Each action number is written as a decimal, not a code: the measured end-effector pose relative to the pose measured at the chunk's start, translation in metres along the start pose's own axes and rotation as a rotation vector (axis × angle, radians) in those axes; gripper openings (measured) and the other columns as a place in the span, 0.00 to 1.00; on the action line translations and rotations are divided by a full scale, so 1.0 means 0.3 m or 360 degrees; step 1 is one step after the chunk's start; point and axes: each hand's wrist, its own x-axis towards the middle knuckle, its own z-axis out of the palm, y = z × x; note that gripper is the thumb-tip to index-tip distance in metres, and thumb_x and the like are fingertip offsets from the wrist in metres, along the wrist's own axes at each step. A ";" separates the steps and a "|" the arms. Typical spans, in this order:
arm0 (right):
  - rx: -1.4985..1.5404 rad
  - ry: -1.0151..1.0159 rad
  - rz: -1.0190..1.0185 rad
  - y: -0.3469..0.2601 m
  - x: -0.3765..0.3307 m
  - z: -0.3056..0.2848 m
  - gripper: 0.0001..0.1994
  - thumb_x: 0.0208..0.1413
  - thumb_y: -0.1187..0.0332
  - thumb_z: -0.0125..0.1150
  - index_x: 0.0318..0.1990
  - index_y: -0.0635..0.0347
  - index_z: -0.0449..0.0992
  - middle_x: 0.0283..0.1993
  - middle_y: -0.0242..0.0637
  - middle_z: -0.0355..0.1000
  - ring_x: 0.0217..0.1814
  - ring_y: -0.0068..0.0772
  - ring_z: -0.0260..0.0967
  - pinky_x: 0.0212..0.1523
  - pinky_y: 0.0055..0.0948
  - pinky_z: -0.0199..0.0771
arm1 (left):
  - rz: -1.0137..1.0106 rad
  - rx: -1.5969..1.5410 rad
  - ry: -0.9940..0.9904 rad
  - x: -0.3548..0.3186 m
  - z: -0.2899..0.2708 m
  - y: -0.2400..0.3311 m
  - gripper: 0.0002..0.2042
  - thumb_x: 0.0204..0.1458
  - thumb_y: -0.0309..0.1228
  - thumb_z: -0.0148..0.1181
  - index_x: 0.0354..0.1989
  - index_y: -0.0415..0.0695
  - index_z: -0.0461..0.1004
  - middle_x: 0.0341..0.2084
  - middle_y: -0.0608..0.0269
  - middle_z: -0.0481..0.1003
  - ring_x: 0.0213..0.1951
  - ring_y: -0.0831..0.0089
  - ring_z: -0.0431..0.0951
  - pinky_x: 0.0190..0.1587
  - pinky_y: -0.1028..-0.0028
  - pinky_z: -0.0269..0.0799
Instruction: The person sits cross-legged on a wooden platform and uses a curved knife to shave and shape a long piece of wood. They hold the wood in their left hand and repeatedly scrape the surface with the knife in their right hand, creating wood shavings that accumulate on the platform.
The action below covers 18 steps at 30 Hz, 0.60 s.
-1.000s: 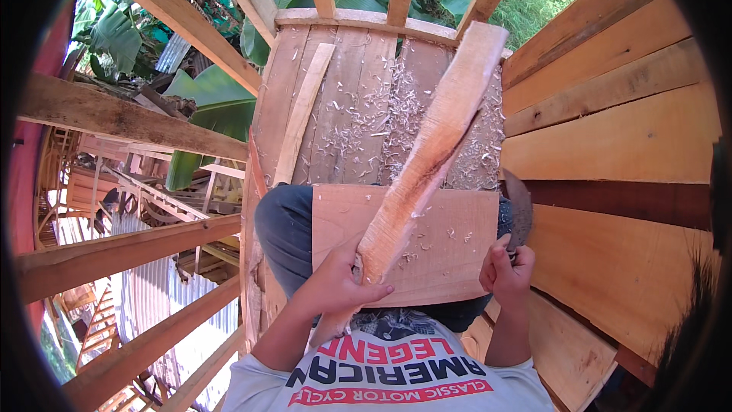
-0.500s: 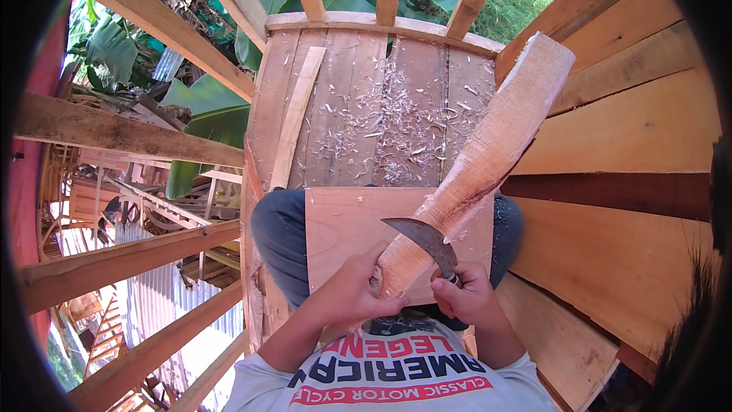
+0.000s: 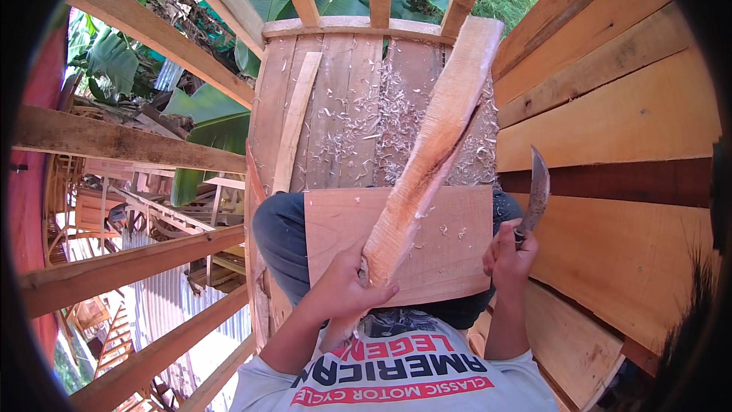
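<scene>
My left hand [image 3: 347,284] is closed around the near end of a long, rough-hewn piece of wood [image 3: 431,149], its thumb across the top. The wood is pale with a dark streak along its right side, and it slants up and away to the far right over my lap. Off to the right, my right hand [image 3: 511,253] grips the handle of a curved knife [image 3: 537,192]. The knife's blade points up and away, apart from the wood. Under the wood, a flat rectangular board [image 3: 328,217] lies across my thighs.
Curled shavings [image 3: 396,107] litter the plank floor [image 3: 263,130] ahead. A narrow wooden strip [image 3: 297,118] lies there at the left. Wooden rails [image 3: 137,145] run along the left and far sides. A plank wall [image 3: 618,130] stands close on the right.
The knife has left the wood and swung right and upward with my right hand. My left hand has turned the wood, so its far end shifted left and its dark-streaked side shows more.
</scene>
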 end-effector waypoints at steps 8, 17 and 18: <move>-0.0175 -0.1504 0.0690 -0.063 -0.050 0.011 0.09 0.58 0.68 0.56 0.28 0.63 0.70 0.14 0.25 0.62 0.12 0.13 0.56 0.13 0.17 0.53 | -0.0041 -0.0059 0.0077 0.013 -0.040 0.015 0.33 0.37 0.28 0.68 0.55 0.35 0.62 0.42 0.56 0.74 0.46 0.73 0.72 0.50 0.74 0.66; -0.0368 -0.0914 0.0351 0.007 -0.098 0.083 0.07 0.56 0.69 0.58 0.29 0.61 0.73 0.15 0.21 0.63 0.14 0.11 0.55 0.14 0.17 0.51 | 0.0042 -0.0049 -0.0009 0.011 0.009 0.011 0.35 0.35 0.30 0.69 0.56 0.34 0.62 0.45 0.56 0.72 0.48 0.72 0.71 0.52 0.73 0.64; -0.0481 -0.0856 0.0207 0.013 -0.102 0.084 0.07 0.56 0.69 0.58 0.28 0.61 0.73 0.16 0.21 0.63 0.14 0.10 0.55 0.14 0.17 0.51 | 0.0081 -0.0035 -0.0004 0.010 0.011 0.007 0.35 0.36 0.29 0.68 0.56 0.34 0.62 0.44 0.55 0.73 0.46 0.72 0.72 0.51 0.73 0.65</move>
